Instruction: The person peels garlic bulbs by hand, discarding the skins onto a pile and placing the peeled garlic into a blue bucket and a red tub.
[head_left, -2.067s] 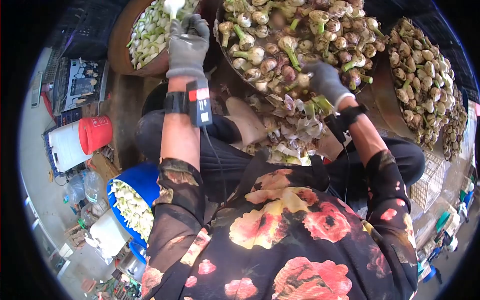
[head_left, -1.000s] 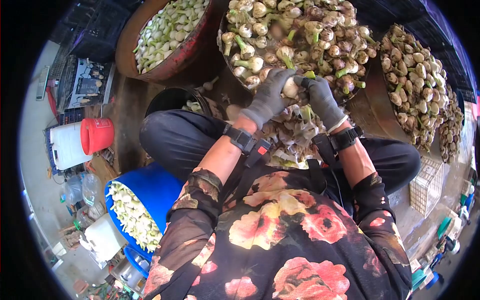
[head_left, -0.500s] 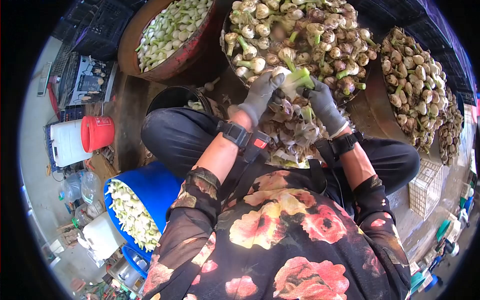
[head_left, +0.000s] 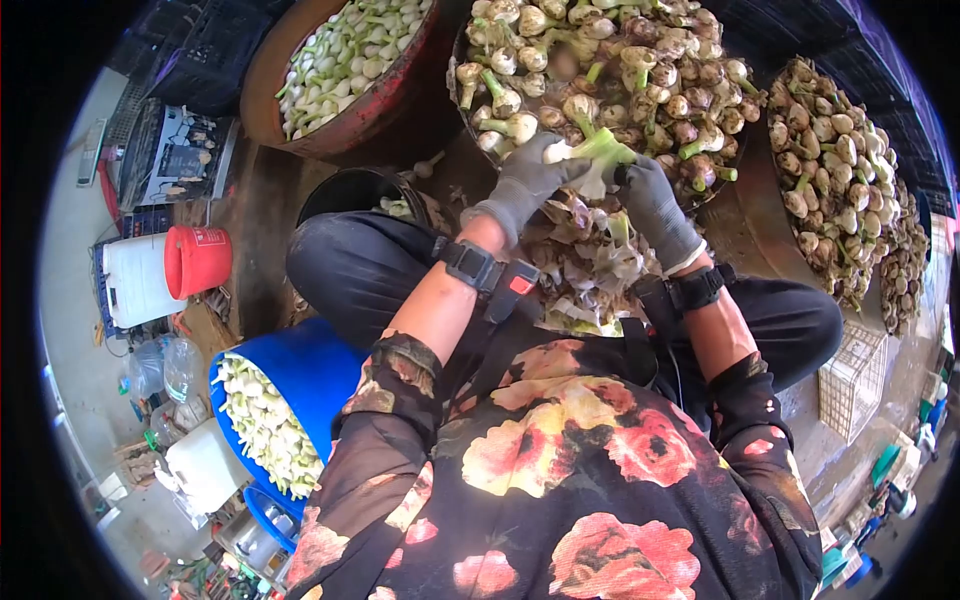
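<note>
My gloved left hand (head_left: 530,182) is closed around a garlic bulb (head_left: 556,152), whose white head shows above the fingers. The bulb's pale green stalk (head_left: 602,150) points right, towards my gloved right hand (head_left: 655,208). The right fingers are pinched at the stalk's end, with loose outer skin hanging under it. Below both hands lies a heap of peeled-off garlic skins (head_left: 590,255) between my legs. Just beyond the hands stands a wide tub of unpeeled garlic (head_left: 640,85), its bulbs brown and dirty.
A rusty red tub (head_left: 385,95) of cleaned garlic is at the upper left, with a dark bucket (head_left: 345,190) by my knee. A blue barrel (head_left: 325,375) on the left holds more white garlic. Another garlic pile (head_left: 835,180) and a white crate (head_left: 853,375) are on the right.
The left hand has turned over the bulb, and the stalk has swung to lie flatter. My right hand has shifted slightly down, and loose skin now hangs below the stalk.
</note>
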